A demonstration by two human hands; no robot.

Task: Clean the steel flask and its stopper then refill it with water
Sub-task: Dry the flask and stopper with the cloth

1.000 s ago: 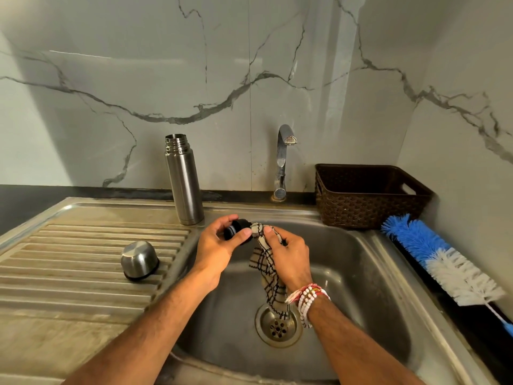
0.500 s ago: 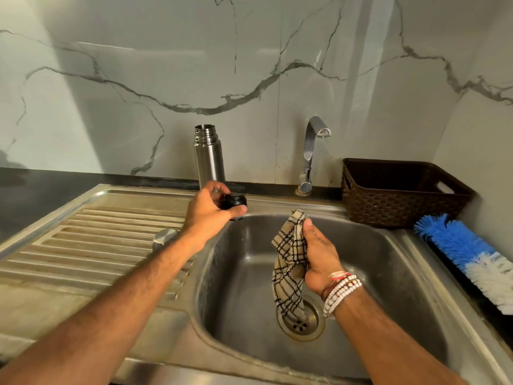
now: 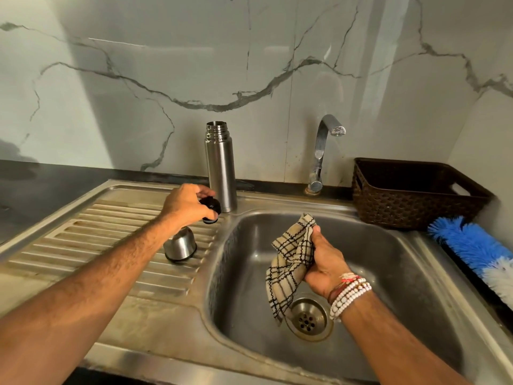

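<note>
A white wall with grey marble lines (image 3: 138, 79) stands behind a long steel sink surface (image 3: 83, 245). The tall shiny steel flask (image 3: 220, 165) stands upright at the far edge, its top open, left of the curved steel tap (image 3: 323, 151). The left hand (image 3: 186, 202) pinches the small round black stopper (image 3: 210, 208) low over the ribs, just beside the flask's foot. The right hand (image 3: 323, 262) grips a beige cloth with black checks (image 3: 291, 254) over the basin.

I think the stopper is about to be set down. It needs a flat spot where it cannot roll, and then the flask can be cleaned.

A small steel cup lid (image 3: 180, 244) sits mouth-down on the ribs. On the right are a brown woven basket (image 3: 410, 193) and a fluffy blue and white brush (image 3: 472, 245).
</note>
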